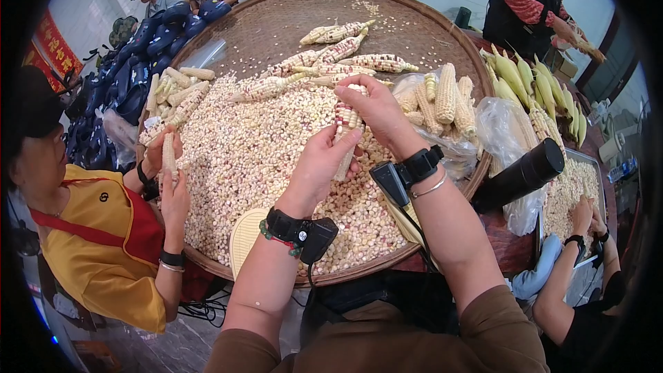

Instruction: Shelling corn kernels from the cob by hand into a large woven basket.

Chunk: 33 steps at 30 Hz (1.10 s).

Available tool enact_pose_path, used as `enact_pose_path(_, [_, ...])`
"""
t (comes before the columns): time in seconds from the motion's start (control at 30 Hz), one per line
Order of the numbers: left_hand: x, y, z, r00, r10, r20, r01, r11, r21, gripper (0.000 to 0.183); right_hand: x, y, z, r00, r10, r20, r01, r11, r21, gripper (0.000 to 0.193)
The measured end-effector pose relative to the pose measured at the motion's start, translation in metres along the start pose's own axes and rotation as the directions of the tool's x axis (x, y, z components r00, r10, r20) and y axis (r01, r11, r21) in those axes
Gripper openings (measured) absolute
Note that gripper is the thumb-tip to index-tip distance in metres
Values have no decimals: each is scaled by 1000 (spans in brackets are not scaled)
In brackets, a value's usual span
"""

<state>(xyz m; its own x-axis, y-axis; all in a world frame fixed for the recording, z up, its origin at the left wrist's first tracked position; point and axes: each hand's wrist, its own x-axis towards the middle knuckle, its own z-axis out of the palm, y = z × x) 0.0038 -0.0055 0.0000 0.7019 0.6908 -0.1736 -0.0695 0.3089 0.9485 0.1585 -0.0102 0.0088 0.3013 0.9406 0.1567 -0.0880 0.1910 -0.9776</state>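
Both my hands hold one corn cob point(347, 116) over a large round woven tray point(407, 7). Red and white kernels cover its upper part, while the lower end looks bare. My left hand point(324, 159) wraps the lower part with its thumb across the front. Near the top, my right hand point(380, 110) grips the cob, fingers curled over it. Loose white and purple kernels point(255, 145) lie heaped beneath my hands. Beyond them rest several speckled corn cobs point(338, 52) with kernels still on.
Bare cobs point(179, 90) lie at the tray's left, more cobs point(449, 100) in a plastic bag at its right. A black cylinder point(521, 176) leans beside husked corn point(514, 79). A yellow-clad person point(103, 235) works a cob at left; others work around.
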Motion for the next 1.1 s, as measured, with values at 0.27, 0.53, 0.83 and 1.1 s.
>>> enact_pose_path(0.27, [1, -2, -2, 1000, -2, 11, 2, 1000, -21, 26, 0, 0, 1, 1000, 11, -1, -11, 999, -35, 20])
enact_pose_path(0.53, [0, -2, -1, 1000, -6, 27, 7, 1000, -28, 25, -1, 0, 0, 1000, 25, -4, -25, 998, -58, 21])
enact_pose_path(0.83, [1, -4, 0, 1000, -14, 21, 14, 999, -37, 24, -2, -1, 1, 1000, 24, -4, -24, 996, -83, 21])
enact_pose_path(1.1, [2, -5, -1, 1000, -15, 22, 15, 999, -35, 24, 0, 2, 0, 1000, 28, -2, -28, 995, -92, 21])
